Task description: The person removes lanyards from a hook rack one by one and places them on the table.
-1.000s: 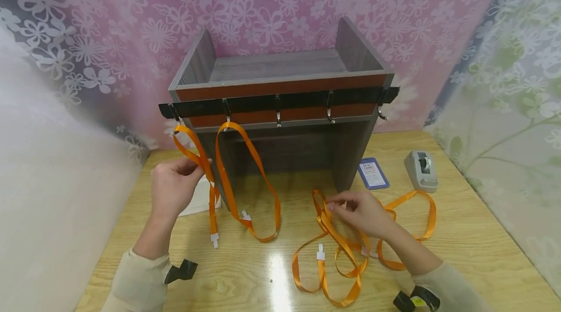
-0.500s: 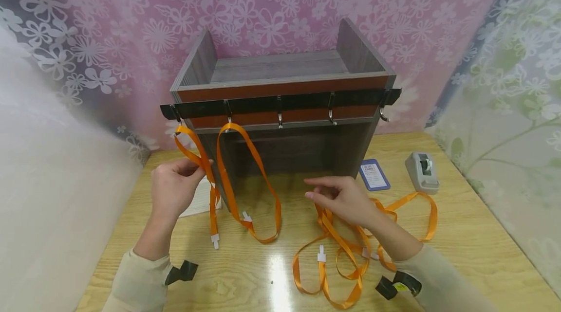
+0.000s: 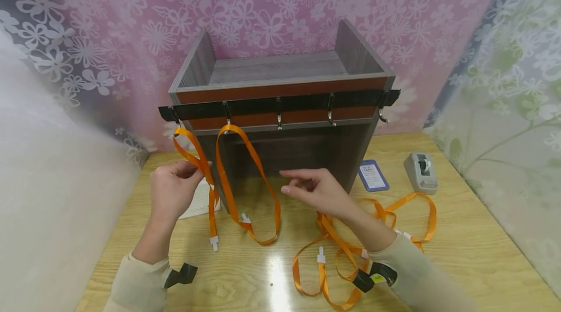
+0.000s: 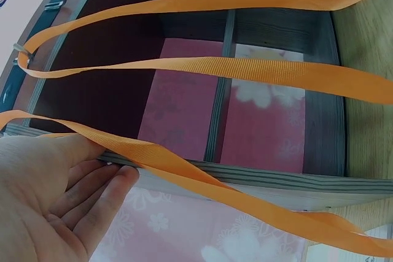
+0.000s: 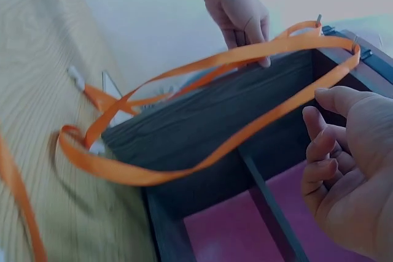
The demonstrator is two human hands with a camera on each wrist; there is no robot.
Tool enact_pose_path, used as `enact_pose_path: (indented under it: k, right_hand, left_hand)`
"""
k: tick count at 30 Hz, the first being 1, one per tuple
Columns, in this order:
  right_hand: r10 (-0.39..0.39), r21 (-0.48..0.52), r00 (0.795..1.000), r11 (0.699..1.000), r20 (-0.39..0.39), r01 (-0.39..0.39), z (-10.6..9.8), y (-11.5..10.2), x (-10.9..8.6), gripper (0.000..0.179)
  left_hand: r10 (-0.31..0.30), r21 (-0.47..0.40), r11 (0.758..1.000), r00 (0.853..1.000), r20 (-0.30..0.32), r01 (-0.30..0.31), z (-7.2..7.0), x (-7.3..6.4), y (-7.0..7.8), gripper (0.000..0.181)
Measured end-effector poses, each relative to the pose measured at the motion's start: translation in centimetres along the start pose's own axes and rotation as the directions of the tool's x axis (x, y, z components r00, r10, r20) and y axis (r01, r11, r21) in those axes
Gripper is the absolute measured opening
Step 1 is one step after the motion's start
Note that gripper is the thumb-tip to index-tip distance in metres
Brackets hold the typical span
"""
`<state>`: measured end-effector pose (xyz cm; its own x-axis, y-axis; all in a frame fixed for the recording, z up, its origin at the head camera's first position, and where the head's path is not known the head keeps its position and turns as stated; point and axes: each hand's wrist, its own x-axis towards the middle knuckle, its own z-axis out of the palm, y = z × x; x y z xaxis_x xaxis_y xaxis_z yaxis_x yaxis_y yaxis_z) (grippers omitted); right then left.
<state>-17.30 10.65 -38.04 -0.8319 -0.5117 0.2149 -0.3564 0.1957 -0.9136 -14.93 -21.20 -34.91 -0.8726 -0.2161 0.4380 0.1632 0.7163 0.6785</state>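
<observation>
My left hand (image 3: pixel 172 188) pinches an orange lanyard (image 3: pixel 212 217) that hangs from the far-left hook, partway down its strap. A second orange lanyard (image 3: pixel 264 175) loops over the neighbouring hook, its white clip (image 3: pixel 246 218) near the tabletop. My right hand (image 3: pixel 322 194) hovers just right of that loop, index finger extended and the others loosely bent, holding nothing. In the right wrist view, its fingertips (image 5: pixel 322 95) are close to the second strap; contact is not clear. More orange lanyards (image 3: pixel 340 240) lie tangled beneath my right forearm, partly hidden by it.
A grey wooden shelf unit (image 3: pixel 364 54) bears a black strip (image 3: pixel 302 103) with several metal hooks. To its right lie a blue-framed card holder (image 3: pixel 373 175) and a grey tape dispenser (image 3: pixel 420 172). White paper (image 3: pixel 196 203) lies behind my left hand.
My right hand has left the tangled lanyards and moved left and slightly up towards the second hanging one. The left hand stays on the first strap.
</observation>
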Motion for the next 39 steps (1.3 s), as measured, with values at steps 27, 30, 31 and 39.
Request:
enact_pose_path:
  k: [27, 30, 31, 39]
  right_hand:
    - [-0.035, -0.035, 0.999, 0.999, -0.009, 0.035, 1.5, -0.8, 2.3, 0.035]
    - [-0.020, -0.043, 0.999, 0.999, -0.045, 0.018, 0.9, -0.5, 2.0, 0.035]
    - [-0.016, -0.043, 0.998, 0.999, -0.060, 0.013, 0.8, -0.3, 1.9, 0.035]
    - [-0.005, -0.073, 0.985, 0.997, -0.172, -0.007, -0.9, 0.7, 0.6, 0.033]
  left_hand:
    - [0.027, -0.030, 0.999, 1.000, -0.003, -0.027, 0.2, 0.2, 0.0, 0.019]
    - [0.046, -0.021, 0.999, 0.999, -0.004, -0.046, 0.2, 0.1, -0.1, 0.020]
    - [0.056, -0.020, 0.998, 0.998, -0.005, -0.056, 0.2, 0.0, -0.2, 0.019]
    - [0.099, -0.046, 0.994, 0.995, -0.021, -0.100, 0.0, -0.3, -0.6, 0.010]
